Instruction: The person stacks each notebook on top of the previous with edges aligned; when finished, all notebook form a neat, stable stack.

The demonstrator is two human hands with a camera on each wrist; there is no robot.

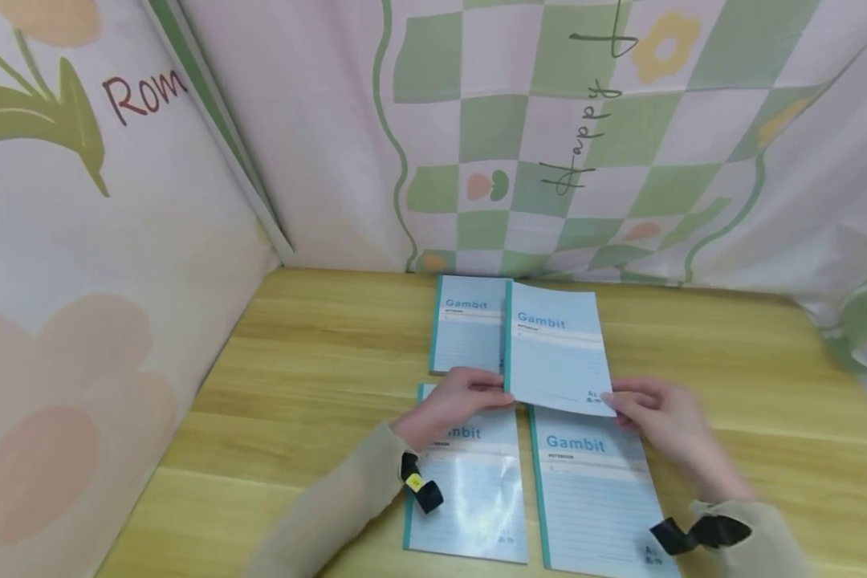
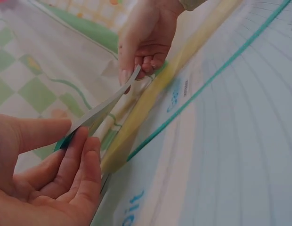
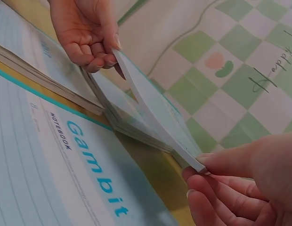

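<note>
Both hands hold one thin pale-blue notebook with a teal spine, raised above the table. My left hand pinches its near left corner between thumb and fingers; in the left wrist view the left hand is at the teal spine. The right hand pinches the near right corner, as the right wrist view shows with the thumb of the right hand on top. Behind it lies another notebook, partly covered. Nearer lie a left notebook, partly hidden by my left arm, and a right notebook.
The notebooks lie on a wood-grain table. A white and green checked curtain hangs along the table's back edge. A floral sheet borders the left side. In the right wrist view, the notebook at the back looks like a stack.
</note>
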